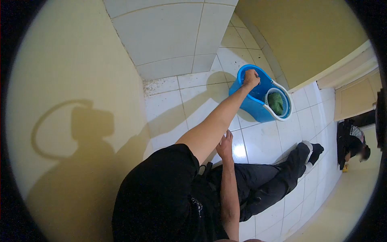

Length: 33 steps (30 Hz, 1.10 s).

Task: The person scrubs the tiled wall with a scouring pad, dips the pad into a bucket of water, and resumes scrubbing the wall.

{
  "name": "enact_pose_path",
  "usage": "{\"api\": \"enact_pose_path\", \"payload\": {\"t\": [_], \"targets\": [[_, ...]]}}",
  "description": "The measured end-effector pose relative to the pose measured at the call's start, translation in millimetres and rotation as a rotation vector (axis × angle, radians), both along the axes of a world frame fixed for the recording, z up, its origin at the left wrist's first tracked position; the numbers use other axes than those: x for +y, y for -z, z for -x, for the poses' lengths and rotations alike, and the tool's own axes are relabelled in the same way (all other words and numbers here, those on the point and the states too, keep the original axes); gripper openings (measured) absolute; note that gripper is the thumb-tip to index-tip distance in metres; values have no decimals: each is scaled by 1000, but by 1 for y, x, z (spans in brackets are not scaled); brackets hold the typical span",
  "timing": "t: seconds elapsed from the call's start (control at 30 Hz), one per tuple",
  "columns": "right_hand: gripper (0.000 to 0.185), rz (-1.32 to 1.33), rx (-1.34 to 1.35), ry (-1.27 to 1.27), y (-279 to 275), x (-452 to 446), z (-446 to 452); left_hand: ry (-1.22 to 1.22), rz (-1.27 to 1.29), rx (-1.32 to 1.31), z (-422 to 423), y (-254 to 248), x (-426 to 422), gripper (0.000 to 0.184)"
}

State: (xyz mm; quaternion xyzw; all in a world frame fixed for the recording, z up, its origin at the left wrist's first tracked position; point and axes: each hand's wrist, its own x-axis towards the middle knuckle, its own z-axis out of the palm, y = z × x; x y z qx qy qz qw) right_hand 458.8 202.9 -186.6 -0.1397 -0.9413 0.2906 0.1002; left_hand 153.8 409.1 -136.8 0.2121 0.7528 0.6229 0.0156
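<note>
My left hand (251,79) is over the blue mop bucket (252,108), at the far end of its opening from the wringer. Its fingers are curled closed; whatever they hold, if anything, is hidden. A white wringer basket (287,105) sits in the other end of the bucket, with a green cloth or scrubber (275,103) in it. My right hand (225,146) is beside my left forearm, partly covered by it. Its visible fingers are loosely bent and apart, and I see nothing in them. The bucket's inside is partly in shadow.
White floor tiles (264,145) run around the bucket, wet-looking with a bright reflection. A tiled block (161,36) and cream wall (60,60) stand close by. My legs (266,185) stretch across the floor. Another person (350,141) is farther off, near a door (358,97).
</note>
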Motion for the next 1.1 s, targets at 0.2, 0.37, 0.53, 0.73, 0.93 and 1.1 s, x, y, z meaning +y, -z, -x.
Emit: {"api": "enact_pose_path", "payload": {"t": [0.2, 0.37, 0.53, 0.73, 0.93, 1.1], "targets": [[47, -5, -11, 5, 1, 0, 1, -1, 39, -181, 4, -7, -2, 14], [46, 0, -31, 17, -2, -1, 0, 60, 69, -255, 5, -4, 0, 13], [47, -11, -17, -2, 2, 1, 0, -110, 81, 101, 10, 31, 17, 14], [48, -12, -18, -11, 4, 2, -1, 97, 37, -49, 2, -1, -1, 13], [46, -10, -35, 5, 2, 1, 0, 25, -12, 42, 5, 9, 1, 13], [45, -2, -30, 5, 4, 0, 0, -3, -1, 154, -7, -9, -11, 11]]}}
